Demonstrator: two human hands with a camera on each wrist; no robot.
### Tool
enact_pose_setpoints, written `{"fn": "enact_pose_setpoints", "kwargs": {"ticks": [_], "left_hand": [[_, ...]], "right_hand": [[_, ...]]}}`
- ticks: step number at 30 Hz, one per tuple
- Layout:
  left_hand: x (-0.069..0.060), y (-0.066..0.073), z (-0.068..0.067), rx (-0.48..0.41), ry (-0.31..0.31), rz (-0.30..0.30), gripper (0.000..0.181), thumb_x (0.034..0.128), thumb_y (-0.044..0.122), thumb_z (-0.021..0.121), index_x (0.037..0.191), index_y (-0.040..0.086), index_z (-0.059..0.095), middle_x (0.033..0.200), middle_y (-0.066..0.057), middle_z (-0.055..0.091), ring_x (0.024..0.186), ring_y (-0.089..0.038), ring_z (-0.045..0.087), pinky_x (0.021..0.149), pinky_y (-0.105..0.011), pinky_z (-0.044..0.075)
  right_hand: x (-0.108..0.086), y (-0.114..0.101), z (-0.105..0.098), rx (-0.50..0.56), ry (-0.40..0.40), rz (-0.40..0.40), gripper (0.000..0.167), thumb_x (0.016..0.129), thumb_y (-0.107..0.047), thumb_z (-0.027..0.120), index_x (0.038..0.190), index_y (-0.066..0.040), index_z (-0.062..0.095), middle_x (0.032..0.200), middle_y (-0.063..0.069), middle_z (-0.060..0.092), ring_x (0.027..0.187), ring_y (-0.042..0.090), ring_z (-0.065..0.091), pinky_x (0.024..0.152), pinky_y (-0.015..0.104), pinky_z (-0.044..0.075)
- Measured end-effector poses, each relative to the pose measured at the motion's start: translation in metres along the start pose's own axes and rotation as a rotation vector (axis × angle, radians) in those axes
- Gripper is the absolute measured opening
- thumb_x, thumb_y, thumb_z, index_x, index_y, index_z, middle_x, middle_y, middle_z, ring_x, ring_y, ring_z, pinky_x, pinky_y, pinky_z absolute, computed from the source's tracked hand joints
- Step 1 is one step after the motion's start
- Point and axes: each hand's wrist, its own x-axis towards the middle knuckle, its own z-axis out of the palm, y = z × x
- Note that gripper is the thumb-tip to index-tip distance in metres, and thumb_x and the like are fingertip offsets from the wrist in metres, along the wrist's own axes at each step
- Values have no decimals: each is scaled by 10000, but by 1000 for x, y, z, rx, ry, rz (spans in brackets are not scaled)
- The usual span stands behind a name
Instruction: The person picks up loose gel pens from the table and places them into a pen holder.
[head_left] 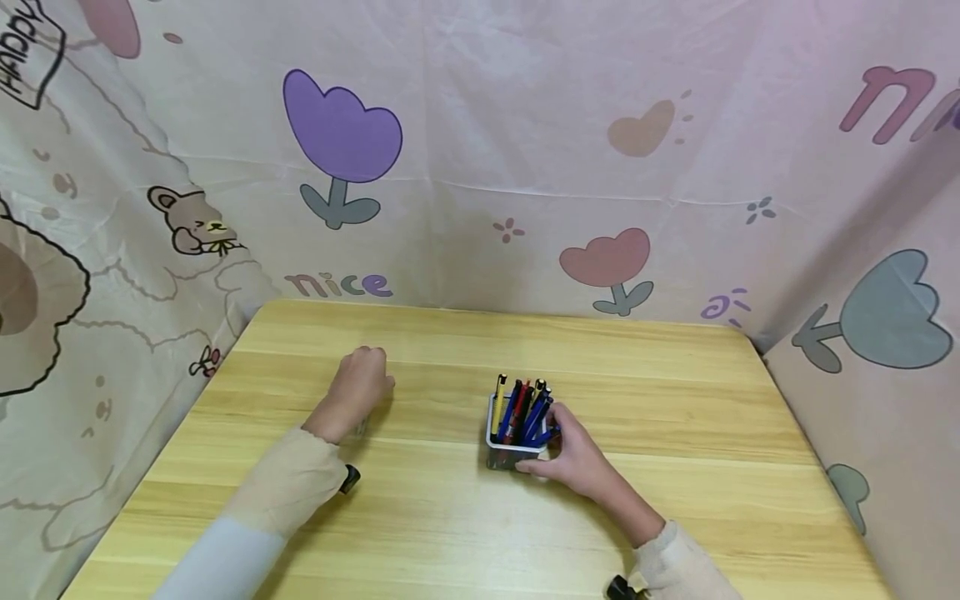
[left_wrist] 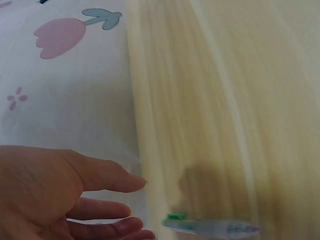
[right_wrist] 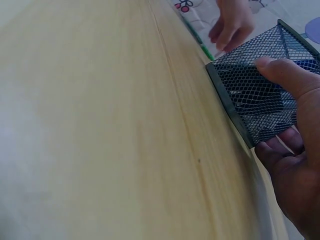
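A dark mesh pen holder (head_left: 512, 457) with a light rim stands on the table, full of blue, black, red and yellow pens (head_left: 519, 412). My right hand (head_left: 573, 454) grips it from the right side; the right wrist view shows the thumb across the mesh wall (right_wrist: 245, 95) and the fingers curled at its other side. My left hand (head_left: 357, 390) is over the left part of the table. In the left wrist view its fingers (left_wrist: 107, 172) are loosely extended and hold nothing. Just beyond the fingertips lies a pen (left_wrist: 215, 228) with a clear body and green clip, slightly blurred.
The light wooden table (head_left: 450, 533) runs back to a printed fabric wall (head_left: 480, 150). More of the same cloth hangs at the left (head_left: 112, 333) and right sides. Black wrist devices (head_left: 349, 479) sit at both sleeves.
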Motion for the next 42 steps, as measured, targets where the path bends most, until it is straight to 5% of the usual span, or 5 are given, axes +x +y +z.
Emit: {"fn": "enact_pose_setpoints", "kwargs": {"ticks": [13, 19, 31, 42], "left_hand": [[1, -20, 7, -68, -99, -76, 486, 914, -12, 634, 598, 157, 306, 587, 34, 223, 532, -126, 237, 476, -229, 283], [4, -23, 6, -87, -148, -108, 461, 922, -34, 604, 599, 159, 336, 558, 39, 267, 500, -112, 271, 449, -199, 304], [5, -24, 6, -125, -152, -134, 468, 871, 37, 725, 567, 157, 389, 533, 45, 311, 484, -108, 296, 487, -222, 348], [6, -20, 2, -101, -129, -162, 328, 847, 104, 690, 615, 130, 459, 597, 19, 368, 524, -125, 363, 478, -229, 344]], "right_hand": [[0, -1, 0, -3, 8, 13, 791, 686, -238, 977, 1316, -97, 519, 1205, 119, 643, 1038, 177, 642, 885, 236, 575], [0, -1, 1, 11, 3, 3, 791, 694, -237, 972, 1320, -81, 515, 1213, 132, 641, 1036, 172, 647, 882, 227, 577], [0, 1, 0, 3, 7, -3, 800, 702, -256, 969, 1334, -86, 509, 1223, 122, 641, 1043, 167, 644, 885, 228, 573], [1, 3, 1, 7, 3, -1, 801, 699, -256, 970, 1334, -95, 509, 1214, 123, 641, 1025, 168, 648, 875, 234, 578]]}}
